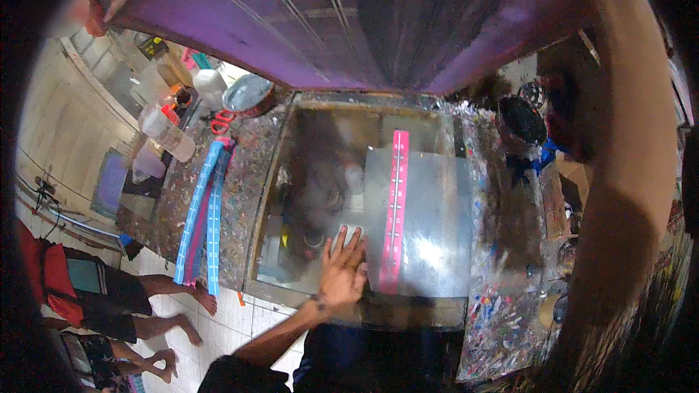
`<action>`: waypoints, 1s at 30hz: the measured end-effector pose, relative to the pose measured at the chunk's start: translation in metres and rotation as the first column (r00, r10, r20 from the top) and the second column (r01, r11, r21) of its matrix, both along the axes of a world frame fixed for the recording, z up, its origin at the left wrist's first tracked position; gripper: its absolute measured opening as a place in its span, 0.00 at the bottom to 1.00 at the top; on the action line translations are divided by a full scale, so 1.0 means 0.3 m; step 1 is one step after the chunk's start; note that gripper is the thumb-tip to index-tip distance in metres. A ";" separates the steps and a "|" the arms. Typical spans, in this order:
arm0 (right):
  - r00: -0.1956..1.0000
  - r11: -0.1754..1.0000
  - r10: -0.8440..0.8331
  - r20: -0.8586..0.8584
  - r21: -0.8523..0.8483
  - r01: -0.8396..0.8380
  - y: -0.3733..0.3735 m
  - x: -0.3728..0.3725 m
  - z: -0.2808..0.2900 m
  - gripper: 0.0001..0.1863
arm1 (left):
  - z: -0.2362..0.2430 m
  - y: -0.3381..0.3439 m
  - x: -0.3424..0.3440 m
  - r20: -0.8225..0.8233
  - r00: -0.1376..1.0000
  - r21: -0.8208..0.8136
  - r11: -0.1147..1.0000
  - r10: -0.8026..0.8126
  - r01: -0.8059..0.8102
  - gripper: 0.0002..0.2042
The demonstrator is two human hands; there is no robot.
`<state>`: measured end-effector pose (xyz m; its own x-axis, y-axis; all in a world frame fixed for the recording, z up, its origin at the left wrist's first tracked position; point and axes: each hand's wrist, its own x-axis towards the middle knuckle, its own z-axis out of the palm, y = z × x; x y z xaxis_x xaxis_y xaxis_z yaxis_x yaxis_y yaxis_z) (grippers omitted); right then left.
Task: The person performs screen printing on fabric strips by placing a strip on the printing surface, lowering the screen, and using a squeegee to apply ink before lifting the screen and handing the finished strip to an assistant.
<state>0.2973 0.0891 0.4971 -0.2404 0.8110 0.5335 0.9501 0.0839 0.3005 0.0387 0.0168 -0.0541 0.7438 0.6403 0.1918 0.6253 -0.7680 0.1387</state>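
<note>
My left hand [342, 276] lies palm down with fingers stretched out at the near edge of a glass panel [313, 145] set into the worktable. Just right of it, a pink strip with white markings [390, 247] lies lengthwise, partly over a translucent sheet [440, 189] that reflects a bright light. Above the glass a large purple printing screen [218, 25] stands tilted up in its frame. My right arm [630, 138] reaches up along the right side, close to the camera. The right hand itself is out of view.
Blue and pink strips [193, 211] lie on the stained table left of the glass. Beyond them are red-handled scissors [220, 122], a bowl [249, 96] and a plastic jug [167, 135]. A dark bowl [523, 118] stands at right. Other people's legs [156, 327] show at lower left.
</note>
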 end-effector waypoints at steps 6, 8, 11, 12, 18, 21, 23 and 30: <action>0.953 0.957 -0.284 -0.101 -0.096 0.275 -0.125 -0.049 -0.066 0.20 | 0.431 -0.125 0.343 0.540 0.832 -0.768 0.478 0.125 0.427 0.28; 0.987 0.987 -0.158 0.024 -0.025 0.158 -0.118 -0.003 -0.135 0.17 | 0.726 -0.103 0.262 0.631 0.773 -0.520 0.774 0.063 0.362 0.24; 0.975 0.983 0.009 -0.222 0.181 0.032 -0.309 -0.159 -0.366 0.16 | 0.918 -0.024 0.029 0.713 0.699 0.317 0.913 -0.051 -0.256 0.30; 0.955 0.979 0.007 -0.298 0.198 0.055 -0.376 -0.207 -0.465 0.18 | 0.977 -0.008 -0.027 0.696 0.717 0.420 0.792 0.031 -0.442 0.32; 0.867 0.906 -0.152 -0.475 -0.417 -0.070 -0.696 -0.336 -0.969 0.19 | 0.648 -0.153 -0.370 0.021 0.995 0.262 0.961 -0.101 0.092 0.19; 0.816 0.741 -0.220 -0.535 -0.635 -0.217 -0.664 -0.252 -1.207 0.16 | 0.456 -0.219 -0.403 0.082 0.994 0.015 0.998 -0.068 0.067 0.20; 0.811 0.703 -0.169 -0.561 -0.645 -0.299 -0.636 -0.229 -1.228 0.16 | 0.385 -0.216 -0.446 0.111 0.993 -0.032 0.999 -0.028 0.032 0.19; 0.949 0.924 -0.047 -0.313 -0.375 -0.078 -0.433 -0.256 -1.423 0.12 | 0.462 -0.209 -0.409 0.127 0.989 -0.122 0.989 -0.070 0.085 0.17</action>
<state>0.2206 -0.0407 0.0703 -0.1273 0.9632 0.2366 0.9869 0.1469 -0.0669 -0.0841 -0.0458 0.0845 0.7681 0.6066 0.2053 0.5369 -0.7847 0.3097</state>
